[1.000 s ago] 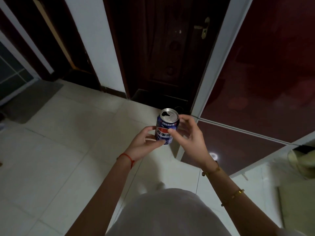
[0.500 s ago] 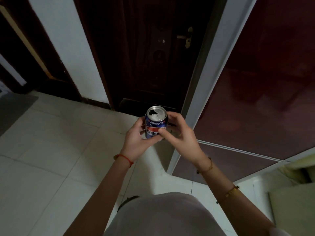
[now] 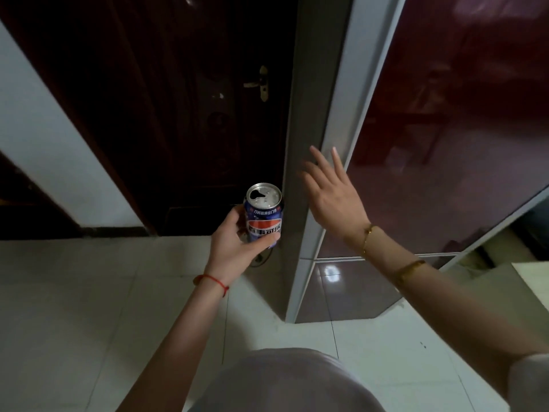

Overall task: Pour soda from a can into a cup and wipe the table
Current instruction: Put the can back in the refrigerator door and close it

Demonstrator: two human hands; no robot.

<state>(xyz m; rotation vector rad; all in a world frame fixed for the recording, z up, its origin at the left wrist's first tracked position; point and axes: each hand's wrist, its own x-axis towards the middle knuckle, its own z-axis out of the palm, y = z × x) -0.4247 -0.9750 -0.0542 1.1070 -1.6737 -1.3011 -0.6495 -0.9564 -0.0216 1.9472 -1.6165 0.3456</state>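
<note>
L hand (image 3: 234, 245) grips the can (image 3: 263, 215) w/ fingers wrapped round its back and thumb across the lower front; can upright, top already open, hole facing away from the person. Beyond the L hand: dark door (image 3: 184, 114) w/ brass handle (image 3: 261, 83). Just right of the can, a grey cabinet edge (image 3: 297, 203). R hand (image 3: 332, 191) is apart from the can, fingers spread and straight, holding nothing, in front of the cabinet's red glossy panel (image 3: 445, 144). No cup or table in view.

Risks, as I judge: one-handed hold on an open can while walking, so a tilt or jolt would slop soda onto the floor tiles (image 3: 74, 292). Can sits near the cabinet edge; a knock there could spill it. The low grip may let it tip.
</note>
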